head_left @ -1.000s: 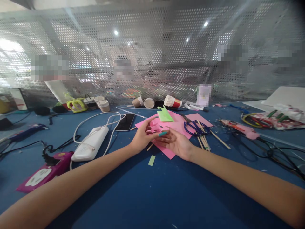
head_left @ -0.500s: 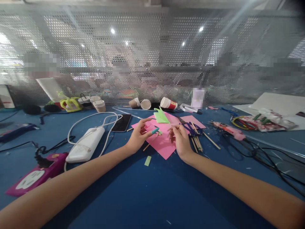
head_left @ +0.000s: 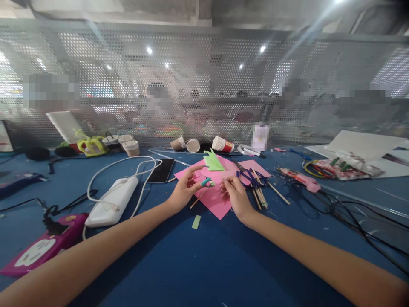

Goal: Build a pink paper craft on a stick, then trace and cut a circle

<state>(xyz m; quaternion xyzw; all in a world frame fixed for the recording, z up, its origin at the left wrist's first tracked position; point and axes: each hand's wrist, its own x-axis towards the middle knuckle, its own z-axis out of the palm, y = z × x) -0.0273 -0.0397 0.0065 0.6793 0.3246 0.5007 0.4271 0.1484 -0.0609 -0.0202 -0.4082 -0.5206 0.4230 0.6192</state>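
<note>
My left hand point(head_left: 184, 191) is curled over the pink paper sheet point(head_left: 218, 201) and pinches a small pink paper cutout with a teal piece point(head_left: 205, 181) at its fingertips. My right hand point(head_left: 234, 194) sits just to the right on the same sheet, fingers pinched together near the cutout; what they hold is too small to make out. A folded green paper point(head_left: 213, 162) lies at the sheet's far edge. Blue-handled scissors point(head_left: 247, 178) and several wooden sticks point(head_left: 259, 195) lie right of my right hand.
A white power bank point(head_left: 112, 201) with cables, a black phone point(head_left: 161, 170) and a magenta power strip point(head_left: 41, 249) lie left. Paper cups point(head_left: 223, 144) line the perforated screen. A pink glue gun point(head_left: 299, 179) and black cords point(head_left: 348, 215) lie right. A green paper strip point(head_left: 196, 221) lies near.
My right hand drew back from under the left, turned its palm down and pinched its fingers. Both hands stay over the pink sheet. The camera tilted up slightly.
</note>
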